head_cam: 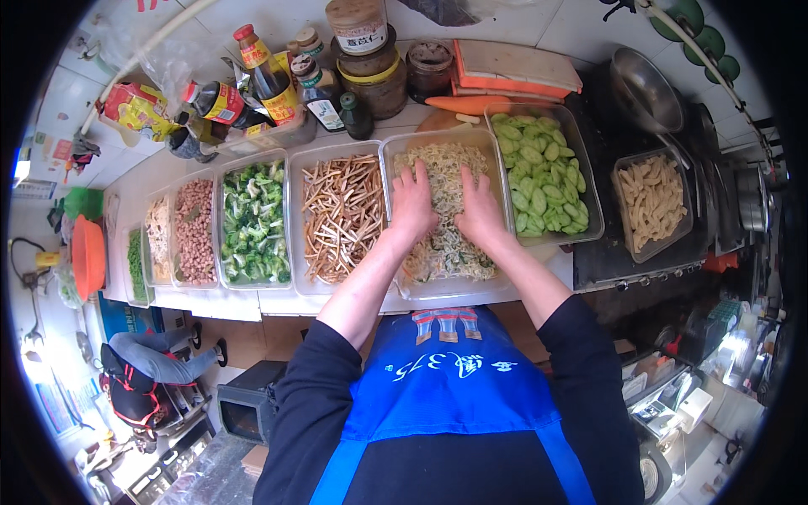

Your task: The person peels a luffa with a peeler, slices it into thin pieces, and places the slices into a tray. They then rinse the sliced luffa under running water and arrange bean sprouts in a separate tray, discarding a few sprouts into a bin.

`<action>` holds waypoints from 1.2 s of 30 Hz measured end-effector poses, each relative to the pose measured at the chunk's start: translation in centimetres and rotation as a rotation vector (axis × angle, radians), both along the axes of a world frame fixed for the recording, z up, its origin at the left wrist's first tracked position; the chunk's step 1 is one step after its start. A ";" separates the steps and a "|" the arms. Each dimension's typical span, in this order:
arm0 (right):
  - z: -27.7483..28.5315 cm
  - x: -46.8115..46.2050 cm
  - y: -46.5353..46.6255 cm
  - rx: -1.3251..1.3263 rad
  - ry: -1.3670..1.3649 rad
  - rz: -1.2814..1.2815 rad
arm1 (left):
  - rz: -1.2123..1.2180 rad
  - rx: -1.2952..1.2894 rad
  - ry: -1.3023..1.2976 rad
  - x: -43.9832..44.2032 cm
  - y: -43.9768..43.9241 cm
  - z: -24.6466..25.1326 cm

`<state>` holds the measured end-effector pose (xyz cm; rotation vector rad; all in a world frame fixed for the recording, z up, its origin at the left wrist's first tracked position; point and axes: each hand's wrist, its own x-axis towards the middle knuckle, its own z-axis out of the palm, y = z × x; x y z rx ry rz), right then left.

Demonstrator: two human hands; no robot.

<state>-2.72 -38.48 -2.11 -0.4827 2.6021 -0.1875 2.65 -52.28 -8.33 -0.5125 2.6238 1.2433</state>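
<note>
Both my hands reach into a clear plastic tub [404, 288] of bean sprouts [446, 154] mixed with some leafy greens. My left hand [413, 199] touches the sprouts on the left side, fingers apart and pointing to the back. On the right side, my right hand [483, 208] rests in them the same way, and the fingertips of both are partly sunk. Tan, brown-edged strips [344, 218] fill the tub to the left. Sliced green vegetable [546, 170] lies in the tub to the right. I cannot tell whether any sprouts are gripped.
Left along the counter stand tubs of broccoli [255, 221], peanuts [195, 221] and chopped greens [136, 265]. Sauce bottles [271, 76], jars [379, 82] and a carrot [467, 103] line the back. A tub of pale strips [650, 202] sits on the black stove. Another person [145, 372] sits lower left.
</note>
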 end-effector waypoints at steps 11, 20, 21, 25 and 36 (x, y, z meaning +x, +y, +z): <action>7.4 -3.7 1.8 -0.583 -0.061 0.043 | 0.144 0.436 0.303 2.0 -3.1 7.3; 11.6 -5.9 -0.6 -0.622 -0.269 0.108 | -0.048 0.526 0.346 -0.4 -6.0 11.2; 11.1 -5.9 -0.5 -0.612 -0.251 0.119 | -0.095 0.508 0.344 -0.5 -5.8 11.0; 9.1 -5.3 1.1 -0.489 -0.112 0.250 | -0.176 0.316 0.328 -0.2 -5.2 9.1; 4.5 1.4 5.5 -0.299 -0.174 0.176 | -0.130 0.100 0.203 6.3 1.4 5.2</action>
